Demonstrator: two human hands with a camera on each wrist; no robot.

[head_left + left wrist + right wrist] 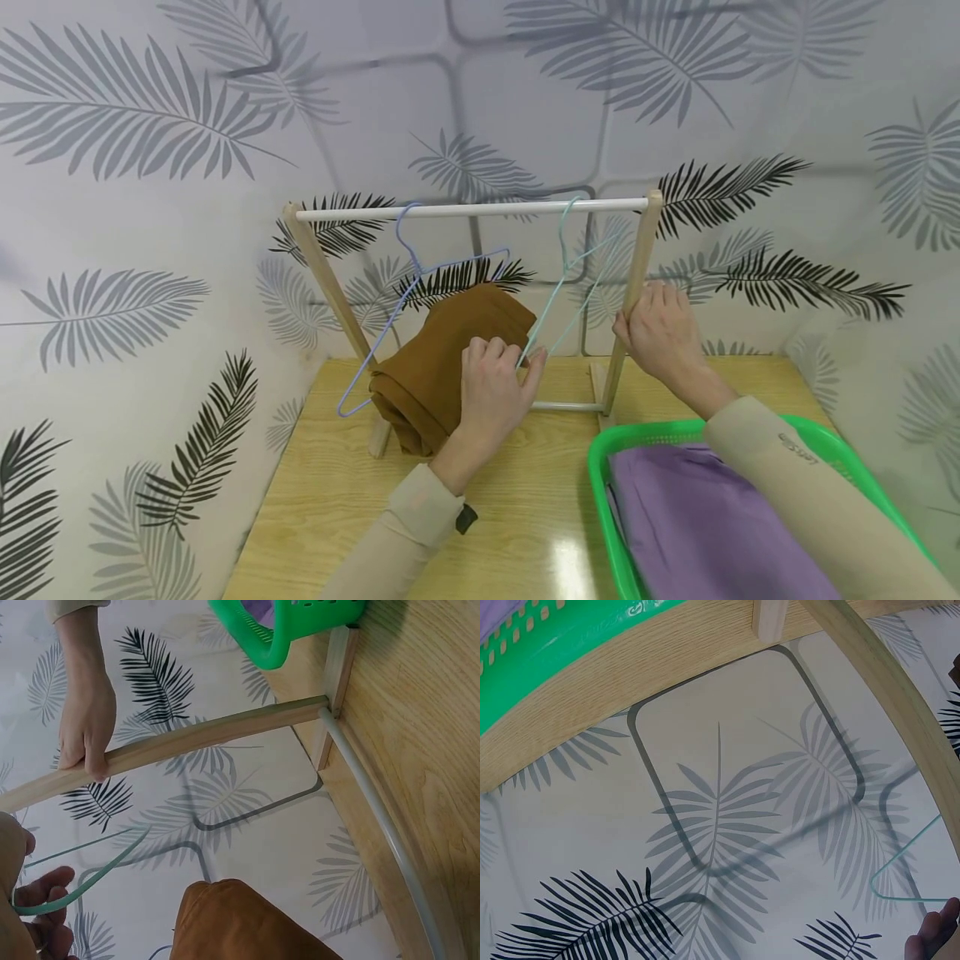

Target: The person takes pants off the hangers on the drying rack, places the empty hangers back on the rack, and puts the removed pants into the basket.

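Note:
My left hand [495, 387] pinches the lower near corner of a mint-green clothes hanger [553, 296], which hooks over the rack's white top rail [480, 209]. In the left wrist view, its fingers [52, 896] curl by the green bend. My right hand [663, 329] grips the wooden right post [639, 258] partway up. Left of the green hanger, a blue hanger [392, 321] hangs from the same rail. A folded brown cloth [442, 358] is draped at the blue hanger, whose lower bar runs into its folds. My left hand covers part of the cloth.
A green plastic basket [600, 475] with a folded purple cloth [697, 517] stands at the right front, partly under my right forearm. The rack stands on a wooden table [360, 517] against a leaf-patterned wall [112, 250]. A lower rail [566, 407] joins the posts.

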